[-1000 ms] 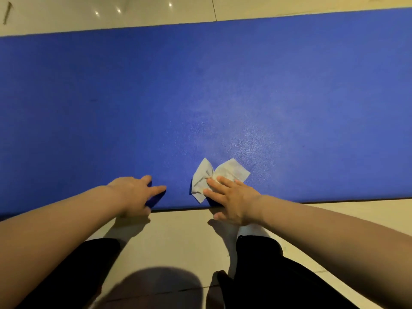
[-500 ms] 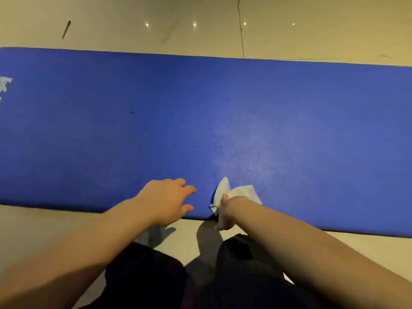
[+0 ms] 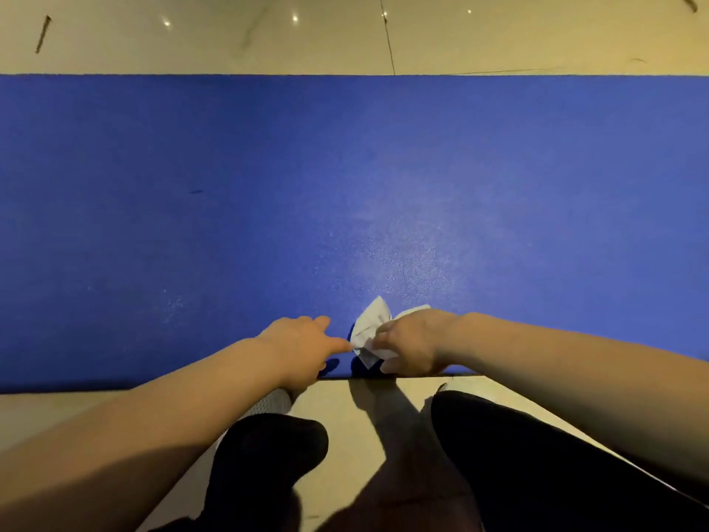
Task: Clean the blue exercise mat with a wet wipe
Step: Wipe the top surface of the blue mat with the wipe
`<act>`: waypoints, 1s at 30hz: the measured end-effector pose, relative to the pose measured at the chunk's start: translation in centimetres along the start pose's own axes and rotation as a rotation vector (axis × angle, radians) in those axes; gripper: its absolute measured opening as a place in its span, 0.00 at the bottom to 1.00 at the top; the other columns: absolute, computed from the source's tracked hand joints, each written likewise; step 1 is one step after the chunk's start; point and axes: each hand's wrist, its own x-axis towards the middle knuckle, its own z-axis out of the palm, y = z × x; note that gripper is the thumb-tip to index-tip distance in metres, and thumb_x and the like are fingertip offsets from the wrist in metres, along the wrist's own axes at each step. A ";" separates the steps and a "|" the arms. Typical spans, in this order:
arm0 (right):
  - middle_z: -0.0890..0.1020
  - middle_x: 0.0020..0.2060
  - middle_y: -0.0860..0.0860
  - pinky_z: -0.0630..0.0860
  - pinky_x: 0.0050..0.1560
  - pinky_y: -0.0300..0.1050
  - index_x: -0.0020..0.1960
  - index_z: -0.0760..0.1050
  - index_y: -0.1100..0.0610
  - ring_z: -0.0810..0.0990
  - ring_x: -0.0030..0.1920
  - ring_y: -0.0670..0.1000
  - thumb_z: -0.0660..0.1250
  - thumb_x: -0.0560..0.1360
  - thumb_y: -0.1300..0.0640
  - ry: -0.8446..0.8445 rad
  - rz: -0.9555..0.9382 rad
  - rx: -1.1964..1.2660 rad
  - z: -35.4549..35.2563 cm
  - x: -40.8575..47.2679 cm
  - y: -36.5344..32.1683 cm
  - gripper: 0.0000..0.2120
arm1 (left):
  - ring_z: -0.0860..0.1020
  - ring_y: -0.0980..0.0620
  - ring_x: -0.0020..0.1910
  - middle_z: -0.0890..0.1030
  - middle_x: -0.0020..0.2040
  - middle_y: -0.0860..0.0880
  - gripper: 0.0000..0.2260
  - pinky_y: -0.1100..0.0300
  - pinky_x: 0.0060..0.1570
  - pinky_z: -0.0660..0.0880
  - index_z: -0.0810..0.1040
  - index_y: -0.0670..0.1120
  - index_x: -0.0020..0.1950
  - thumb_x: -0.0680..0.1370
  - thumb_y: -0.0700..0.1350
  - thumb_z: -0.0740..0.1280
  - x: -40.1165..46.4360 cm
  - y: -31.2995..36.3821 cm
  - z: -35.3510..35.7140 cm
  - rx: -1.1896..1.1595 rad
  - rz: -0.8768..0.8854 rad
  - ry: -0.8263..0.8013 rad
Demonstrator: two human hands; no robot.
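From the head camera, your blue exercise mat (image 3: 345,178) lies flat across the tiled floor (image 3: 230,36), filling the middle of the view from edge to edge, its near edge just in front of your knees. The wet wipe (image 3: 369,327) sits bunched on the mat close to that near edge, one white corner sticking up. Your right hand (image 3: 412,341) has its grip closed on the wipe, fingers curled over it and pinching the crumpled middle. Your left hand (image 3: 301,345) rests just beside it, fingers loose and extended, the fingertip reaching to the wipe's left edge; whether it truly touches is hard to tell. A paler, sheeny patch shows on the mat beyond the wipe. Your dark trousers (image 3: 537,455) fill the bottom of the view.
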 end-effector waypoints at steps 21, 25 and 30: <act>0.69 0.74 0.52 0.61 0.73 0.54 0.74 0.68 0.55 0.67 0.74 0.54 0.50 0.80 0.44 0.838 0.375 0.478 13.2 8.6 -5.6 0.27 | 0.38 0.43 0.78 0.36 0.79 0.50 0.40 0.56 0.67 0.69 0.40 0.51 0.80 0.79 0.55 0.65 4.2 -0.2 6.4 -0.195 -0.192 0.116; 0.61 0.77 0.50 0.48 0.75 0.50 0.78 0.60 0.52 0.57 0.77 0.51 0.47 0.80 0.40 0.909 0.543 0.465 16.3 6.8 0.6 0.30 | 0.33 0.45 0.77 0.30 0.77 0.52 0.45 0.57 0.65 0.68 0.36 0.52 0.79 0.76 0.54 0.67 3.9 -0.6 6.1 -0.227 -0.160 0.025; 0.51 0.79 0.51 0.44 0.76 0.53 0.80 0.50 0.52 0.46 0.79 0.54 0.38 0.76 0.34 0.909 0.817 0.594 16.7 4.9 6.3 0.38 | 0.27 0.40 0.74 0.19 0.70 0.49 0.50 0.57 0.63 0.73 0.27 0.50 0.76 0.76 0.51 0.68 4.1 -0.3 5.8 -0.146 -0.154 -0.103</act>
